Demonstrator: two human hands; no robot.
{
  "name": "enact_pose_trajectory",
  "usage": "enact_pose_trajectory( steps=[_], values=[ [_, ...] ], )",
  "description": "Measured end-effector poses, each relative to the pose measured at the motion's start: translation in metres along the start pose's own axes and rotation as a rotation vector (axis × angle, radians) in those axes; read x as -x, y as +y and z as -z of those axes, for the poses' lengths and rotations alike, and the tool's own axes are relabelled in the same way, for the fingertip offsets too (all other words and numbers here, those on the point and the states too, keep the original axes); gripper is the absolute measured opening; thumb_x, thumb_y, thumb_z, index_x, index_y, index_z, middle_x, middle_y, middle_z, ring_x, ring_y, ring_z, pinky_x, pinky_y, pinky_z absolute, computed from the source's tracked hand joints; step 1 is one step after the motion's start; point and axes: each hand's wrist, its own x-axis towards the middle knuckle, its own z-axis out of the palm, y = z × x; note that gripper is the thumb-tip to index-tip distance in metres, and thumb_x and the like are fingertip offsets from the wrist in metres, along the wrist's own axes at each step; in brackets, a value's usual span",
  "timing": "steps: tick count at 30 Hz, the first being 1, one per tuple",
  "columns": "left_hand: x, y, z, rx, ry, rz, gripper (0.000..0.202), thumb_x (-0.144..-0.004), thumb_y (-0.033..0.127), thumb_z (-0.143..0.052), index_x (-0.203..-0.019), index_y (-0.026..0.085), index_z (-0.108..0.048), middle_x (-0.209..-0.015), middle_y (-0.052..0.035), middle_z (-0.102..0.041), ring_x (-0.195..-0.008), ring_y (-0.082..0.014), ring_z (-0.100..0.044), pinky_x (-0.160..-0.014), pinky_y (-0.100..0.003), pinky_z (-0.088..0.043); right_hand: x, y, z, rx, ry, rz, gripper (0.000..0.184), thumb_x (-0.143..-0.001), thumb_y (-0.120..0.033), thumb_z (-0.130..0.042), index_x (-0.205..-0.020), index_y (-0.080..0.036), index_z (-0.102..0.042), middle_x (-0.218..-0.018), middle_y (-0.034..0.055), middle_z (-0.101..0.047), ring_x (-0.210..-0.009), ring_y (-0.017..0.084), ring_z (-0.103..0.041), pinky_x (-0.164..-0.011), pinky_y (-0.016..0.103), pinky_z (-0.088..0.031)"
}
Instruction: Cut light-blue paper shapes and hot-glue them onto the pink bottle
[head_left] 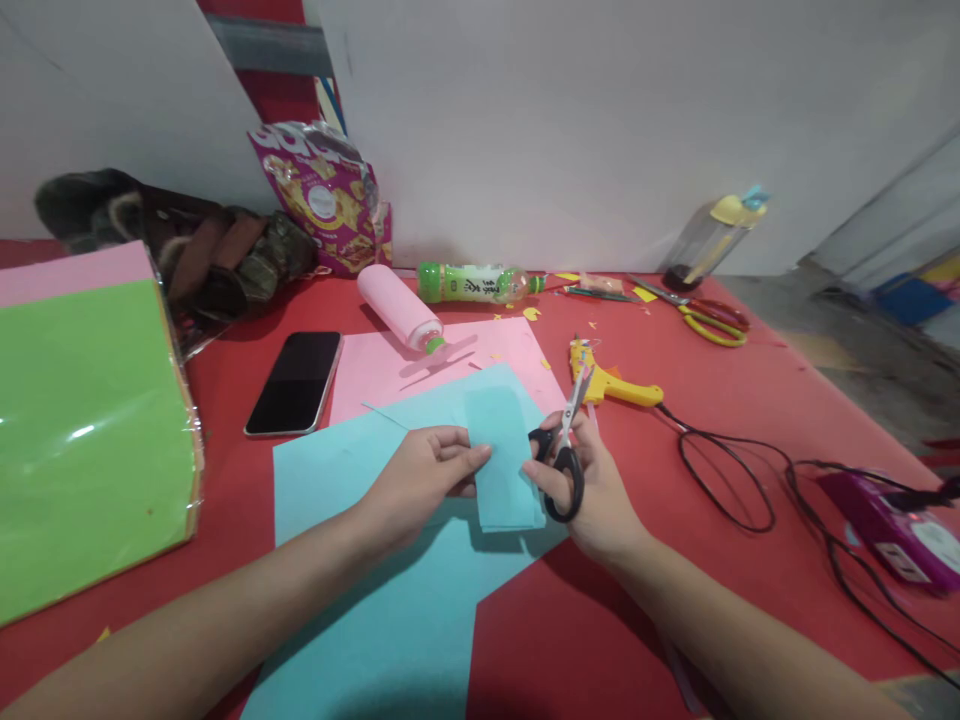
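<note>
A small rectangle of folded light-blue paper (504, 465) is pinched at its left edge by my left hand (439, 465), thumb on top. In my right hand (589, 490) is a pair of black-handled scissors (570, 430), blades pointing up and away from me. The right thumb lies close to the paper's right edge; I cannot tell whether it presses on it. Beneath both hands a large light-blue sheet (360, 560) lies on the red table, partly over a pink sheet (367, 375).
A phone (295, 383), a pink-wrapped bottle (397, 308) and a green tea bottle (476, 284) lie beyond. A yellow glue gun (615, 385) trails its cord to a purple power strip (892, 530). Red-and-yellow-handled scissors (712, 320) lie back right; packed coloured paper (90, 430) is left.
</note>
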Motion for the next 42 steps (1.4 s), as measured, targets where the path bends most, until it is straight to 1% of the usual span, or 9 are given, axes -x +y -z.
enact_pose_trajectory(
  steps=[6,12,15,18,22,26,29,34,42],
  values=[
    [-0.0006,-0.0019,0.0009,0.141,-0.017,0.024,0.022,-0.065,0.026,-0.069,-0.060,0.014,-0.052,-0.050,0.0056,-0.052,-0.048,-0.0057,-0.050,-0.050,-0.017,-0.043,0.0002,0.0006,0.0002,-0.001,0.001,0.021,0.042,-0.055,-0.024,-0.074,-0.082,-0.025,-0.042,-0.064,-0.0067,-0.051,-0.050,0.007,-0.044,-0.046,0.019,-0.036],
    [0.0020,-0.0015,-0.0044,0.276,0.022,0.064,0.017,-0.069,0.021,-0.066,-0.066,0.013,-0.052,-0.057,0.0033,-0.057,-0.053,-0.0065,-0.054,-0.052,-0.017,-0.044,0.0022,0.0010,-0.0019,0.013,0.003,0.049,0.041,-0.055,-0.023,-0.074,-0.081,-0.024,-0.043,-0.062,-0.0077,-0.050,-0.049,0.005,-0.043,-0.045,0.017,-0.036],
    [0.0018,-0.0019,-0.0057,0.296,0.057,0.056,0.018,-0.070,0.021,-0.065,-0.067,0.015,-0.048,-0.051,0.0057,-0.053,-0.048,-0.0055,-0.050,-0.049,-0.016,-0.041,0.0029,0.0013,-0.0030,0.024,-0.002,0.040,0.040,-0.056,-0.024,-0.073,-0.081,-0.024,-0.043,-0.060,-0.0083,-0.049,-0.046,0.005,-0.043,-0.043,0.018,-0.037],
    [0.0004,-0.0032,-0.0048,0.288,0.066,0.021,0.022,-0.070,0.021,-0.065,-0.064,0.016,-0.044,-0.047,0.0079,-0.046,-0.044,-0.0045,-0.046,-0.044,-0.015,-0.037,0.0029,0.0010,-0.0033,0.031,0.004,0.022,0.040,-0.056,-0.026,-0.073,-0.082,-0.024,-0.042,-0.061,-0.0079,-0.050,-0.046,0.006,-0.044,-0.041,0.017,-0.038],
    [-0.0004,-0.0042,-0.0032,0.232,0.069,-0.005,0.025,-0.067,0.024,-0.066,-0.064,0.015,-0.043,-0.049,0.0078,-0.046,-0.044,-0.0040,-0.044,-0.043,-0.014,-0.035,0.0016,0.0004,-0.0020,0.033,0.008,0.039,0.038,-0.057,-0.024,-0.072,-0.082,-0.022,-0.043,-0.060,-0.0081,-0.052,-0.044,0.004,-0.042,-0.040,0.015,-0.035],
    [0.0014,-0.0020,-0.0032,0.088,0.045,-0.006,0.022,-0.070,0.025,-0.062,-0.061,0.014,-0.046,-0.047,0.0087,-0.042,-0.044,-0.0035,-0.043,-0.046,-0.015,-0.037,-0.0006,0.0000,0.0007,0.050,0.022,0.079,0.034,-0.061,-0.021,-0.067,-0.083,-0.022,-0.042,-0.060,-0.0082,-0.053,-0.043,0.004,-0.042,-0.040,0.015,-0.034],
    [0.0020,-0.0007,-0.0031,-0.005,0.076,-0.028,0.024,-0.072,0.025,-0.060,-0.058,0.014,-0.044,-0.046,0.0086,-0.041,-0.044,-0.0034,-0.041,-0.046,-0.015,-0.036,-0.0015,-0.0011,0.0019,0.078,0.017,0.083,0.032,-0.061,-0.020,-0.065,-0.082,-0.022,-0.042,-0.061,-0.0079,-0.053,-0.043,0.004,-0.043,-0.040,0.015,-0.035],
    [0.0013,-0.0015,-0.0037,0.064,0.147,-0.009,0.018,-0.071,0.025,-0.060,-0.072,0.017,-0.044,-0.048,0.0102,-0.041,-0.043,-0.0042,-0.041,-0.046,-0.015,-0.035,-0.0004,-0.0015,-0.0007,0.140,-0.006,0.052,0.033,-0.058,-0.017,-0.064,-0.082,-0.022,-0.041,-0.063,-0.0074,-0.052,-0.044,0.005,-0.045,-0.041,0.018,-0.039],
    [0.0020,-0.0019,-0.0035,0.051,0.129,-0.014,0.024,-0.067,0.028,-0.064,-0.070,0.017,-0.043,-0.048,0.0091,-0.046,-0.044,-0.0057,-0.046,-0.046,-0.017,-0.033,0.0006,0.0006,-0.0022,0.129,-0.036,0.008,0.034,-0.057,-0.014,-0.061,-0.082,-0.023,-0.040,-0.064,-0.0075,-0.051,-0.043,0.005,-0.045,-0.040,0.018,-0.041]
  ],
)
